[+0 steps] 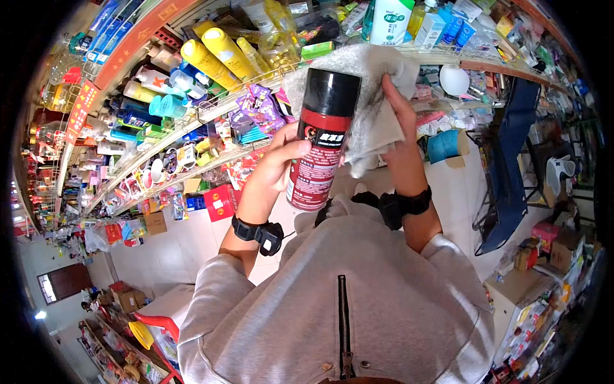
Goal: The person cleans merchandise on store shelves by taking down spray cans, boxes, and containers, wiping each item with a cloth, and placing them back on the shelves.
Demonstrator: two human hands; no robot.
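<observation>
A dark red spray can [322, 153] with a black cap is held tilted in front of my chest, its printed label facing me. My left hand [286, 153] is wrapped round its lower half, thumb across the label. Just right of the can, my right hand [403, 121] grips a greyish-white cloth [368, 70] that looks smudged with dirt. The cloth spreads up behind the can's cap, in front of the shelf edge. Some of my right fingers are hidden behind the cloth.
Stocked shelves curve ahead and left, with yellow spray cans [228, 56], purple snack packets [261, 109] and a white-and-green bottle [391, 22]. A dark folding lounger [505, 173] stands at the right. Boxes [521, 288] sit lower right. A red box [219, 202] lies by the low shelf.
</observation>
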